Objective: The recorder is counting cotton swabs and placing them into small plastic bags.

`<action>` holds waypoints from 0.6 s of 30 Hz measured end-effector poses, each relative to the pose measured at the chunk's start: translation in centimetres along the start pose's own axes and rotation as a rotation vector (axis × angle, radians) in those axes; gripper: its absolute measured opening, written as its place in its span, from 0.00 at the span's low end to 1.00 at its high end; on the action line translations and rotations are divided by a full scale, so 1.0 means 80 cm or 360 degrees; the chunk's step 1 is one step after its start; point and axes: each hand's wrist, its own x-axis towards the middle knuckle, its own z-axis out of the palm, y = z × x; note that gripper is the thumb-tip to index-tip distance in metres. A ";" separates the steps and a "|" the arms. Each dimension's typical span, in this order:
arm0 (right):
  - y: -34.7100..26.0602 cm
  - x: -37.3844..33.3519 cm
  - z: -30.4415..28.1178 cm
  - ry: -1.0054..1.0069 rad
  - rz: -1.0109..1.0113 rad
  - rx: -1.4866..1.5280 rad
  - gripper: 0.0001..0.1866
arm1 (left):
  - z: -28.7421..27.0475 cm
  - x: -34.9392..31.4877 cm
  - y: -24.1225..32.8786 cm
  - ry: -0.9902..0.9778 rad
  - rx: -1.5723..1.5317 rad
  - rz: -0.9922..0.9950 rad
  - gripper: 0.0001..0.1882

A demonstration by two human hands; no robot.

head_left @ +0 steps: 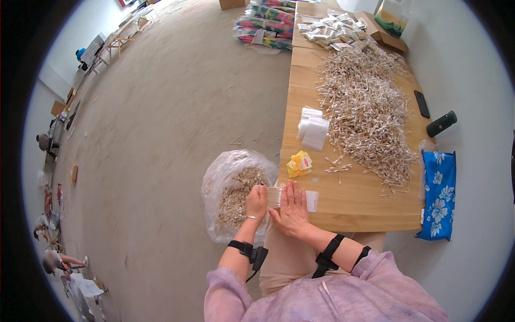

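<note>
At the near left corner of the table, my left hand (256, 203) is closed around one end of a flat row of cotton swabs (274, 197). The swabs lie side by side and point toward my right hand (293, 208). That hand is flat, fingers stretched out, and covers the other end of the row. From under it, on the right, a small white packet (311, 200) sticks out. Below my left hand, beside the table, stands a clear plastic bag (213, 180) with many more cotton swabs (236, 201) inside.
A large heap of loose swabs (370, 107) covers the table's middle. Nearer lie yellow cards (299, 163) and clear small bags (315, 132). Filled packets (335, 29) are piled at the far end. A phone (421, 104), dark bottle (441, 124) and blue floral pouch (439, 196) line the right.
</note>
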 end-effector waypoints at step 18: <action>0.095 0.107 -0.067 0.0391 0.0792 0.0342 0.16 | 0.004 0.002 -0.016 -0.0004 0.0026 0.0039 0.18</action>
